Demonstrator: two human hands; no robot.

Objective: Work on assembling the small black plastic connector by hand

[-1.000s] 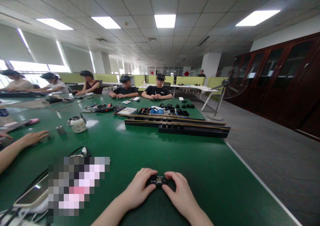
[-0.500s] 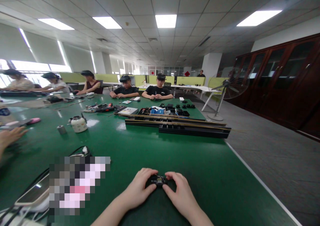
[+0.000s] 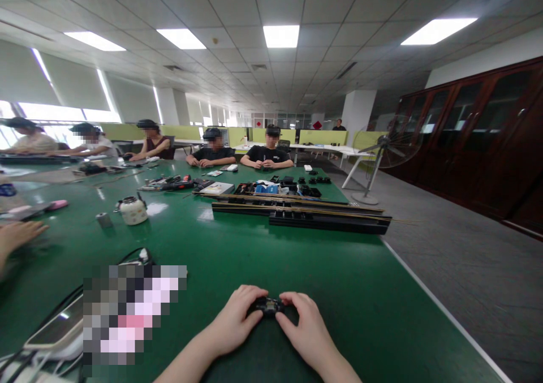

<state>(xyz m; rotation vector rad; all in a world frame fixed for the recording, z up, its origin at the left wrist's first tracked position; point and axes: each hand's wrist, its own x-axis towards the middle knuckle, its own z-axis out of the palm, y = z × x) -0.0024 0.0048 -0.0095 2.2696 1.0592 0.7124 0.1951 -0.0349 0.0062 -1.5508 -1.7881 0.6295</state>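
The green bench [image 3: 339,270] fills most of the lower frame, its pale edge slanting down to the lower right. The dark wooden cabinet [image 3: 466,123] takes up the right edge, and the standing fan [image 3: 384,141] is in front of it at the middle right. A pair of black rails [image 3: 331,223] lies across the bench right of centre, thin brass-coloured rods stretched along the top.

My left hand [image 3: 242,310] and right hand [image 3: 304,313] come in from the bottom of the frame, facing each other. Another person's hand [image 3: 21,236] is at the left edge, well apart from mine. A white lidded pot [image 3: 134,210] sits left of centre; a phone [image 3: 55,327] lies at the lower left, cables beside it. Just left of the pot stands a small grey cylinder [image 3: 103,220].

Smallest is the black part [image 3: 270,309] at bottom centre, between my hands — thumb and fingers of each pinch one end. Whether it touches the bench, I cannot tell — my hands partly cover it.
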